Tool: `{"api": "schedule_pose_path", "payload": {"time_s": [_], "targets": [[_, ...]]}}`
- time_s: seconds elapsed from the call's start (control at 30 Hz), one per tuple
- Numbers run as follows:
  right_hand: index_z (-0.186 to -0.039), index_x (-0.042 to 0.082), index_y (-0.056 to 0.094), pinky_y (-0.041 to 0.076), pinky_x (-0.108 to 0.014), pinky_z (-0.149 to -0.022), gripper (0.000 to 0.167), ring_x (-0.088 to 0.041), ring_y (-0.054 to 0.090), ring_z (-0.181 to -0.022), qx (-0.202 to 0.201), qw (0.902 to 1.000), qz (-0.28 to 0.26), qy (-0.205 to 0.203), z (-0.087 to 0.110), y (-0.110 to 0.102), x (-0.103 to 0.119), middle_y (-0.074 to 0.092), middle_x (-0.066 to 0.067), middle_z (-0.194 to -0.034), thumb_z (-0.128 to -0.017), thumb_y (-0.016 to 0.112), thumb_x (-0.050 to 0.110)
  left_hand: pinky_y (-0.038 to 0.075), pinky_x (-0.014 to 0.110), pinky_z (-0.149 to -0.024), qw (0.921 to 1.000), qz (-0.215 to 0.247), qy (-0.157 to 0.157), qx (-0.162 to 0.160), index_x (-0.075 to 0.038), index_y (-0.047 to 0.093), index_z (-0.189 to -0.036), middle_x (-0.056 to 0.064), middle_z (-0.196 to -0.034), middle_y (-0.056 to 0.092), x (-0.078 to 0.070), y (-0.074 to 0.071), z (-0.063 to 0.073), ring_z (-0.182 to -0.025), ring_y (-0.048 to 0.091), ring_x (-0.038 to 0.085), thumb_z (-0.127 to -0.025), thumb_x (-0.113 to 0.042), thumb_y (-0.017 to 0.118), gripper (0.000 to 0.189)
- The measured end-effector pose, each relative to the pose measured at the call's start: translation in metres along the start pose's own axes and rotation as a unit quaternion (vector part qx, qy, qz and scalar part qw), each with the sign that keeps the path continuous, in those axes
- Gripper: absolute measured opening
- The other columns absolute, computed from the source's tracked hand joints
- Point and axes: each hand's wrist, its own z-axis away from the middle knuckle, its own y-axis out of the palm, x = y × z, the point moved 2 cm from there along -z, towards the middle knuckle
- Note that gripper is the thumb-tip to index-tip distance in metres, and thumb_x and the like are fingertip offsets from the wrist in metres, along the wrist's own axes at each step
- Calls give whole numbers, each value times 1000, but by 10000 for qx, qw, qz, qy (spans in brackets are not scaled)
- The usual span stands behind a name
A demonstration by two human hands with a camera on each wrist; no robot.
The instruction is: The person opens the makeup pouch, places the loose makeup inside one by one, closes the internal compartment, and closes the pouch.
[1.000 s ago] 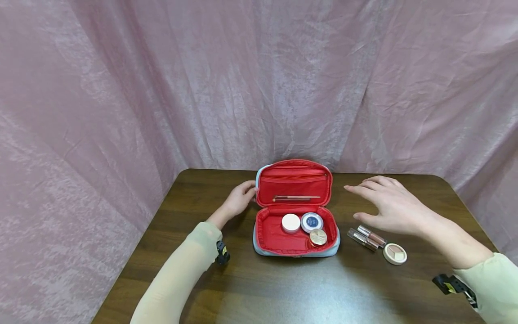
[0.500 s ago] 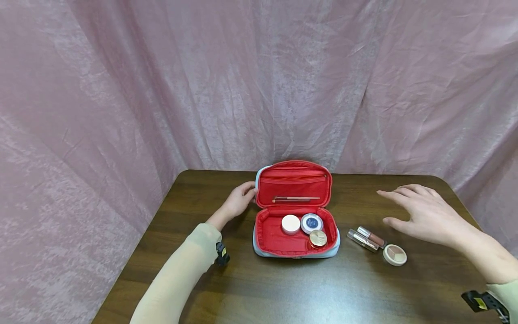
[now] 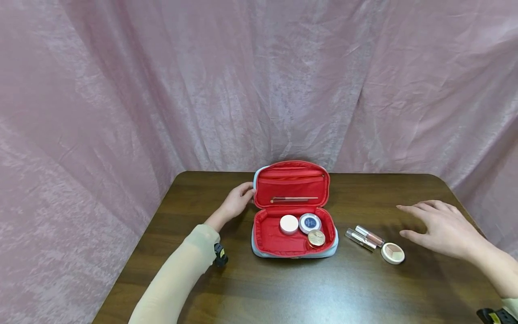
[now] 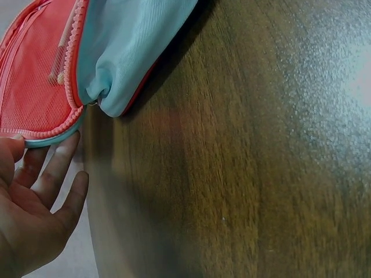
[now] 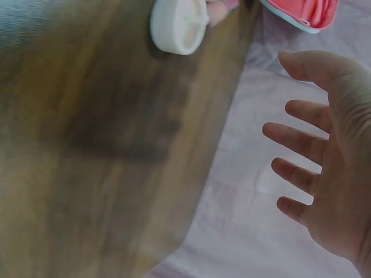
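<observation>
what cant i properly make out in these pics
Pouch: right wrist view, the top edge cuts off most of it.
Left hand: head view, some fingertips are hidden behind the lid.
Blue-centred round case: head view, its print is too small to read.
Right sleeve: head view, the picture's edge cuts most of it off.

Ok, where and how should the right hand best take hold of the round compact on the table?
Probably by the rim of the compact, pinching its near and far edges, coming from above and the right. It lies flat with a raised side wall; two tubes lie close on its left, while the right hand is on the other side.
</observation>
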Motion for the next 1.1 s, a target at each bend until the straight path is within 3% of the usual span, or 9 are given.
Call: {"api": "schedule_pose_path", "payload": {"time_s": [0.27,0.57,0.87,1.1], "targets": [[-127,16,71,30,-68,-99,68,-46,51,-121,160,9999,54,-1,12,24,11,70,-8,-118,-82,75,67,57,44,-91,10000,-21,-3,36,-2,60,-134,13,-112,69,-1,0,1,-96,68,23,-108,-14,53,30],[-110,23,75,34,-62,-99,56,-36,58,-109,27,9998,30,-178,21,47,20,71,4,-103,-70,87,60,56,46,-91,10000,-20,-37,10,-2,61,-133,13,-112,68,-2,0,1,-96,69,24,-108,-14,53,29],[-101,30,74,36,-57,-97,45,-28,59,-101,-235,9991,43,-359,20,53,25,67,16,-91,-67,91,54,55,48,-93,10000,-61,-67,14,-3,60,-135,13,-112,68,-3,-1,1,-96,68,23,-108,-14,53,30],[-98,29,73,36,-56,-100,42,-30,60,-100,-115,9987,137,-468,18,53,26,66,16,-88,-66,91,49,54,51,-95,9999,-91,-108,15,-3,60,-136,13,-113,68,-2,-1,2,-97,68,23,-108,-15,53,30]]}}
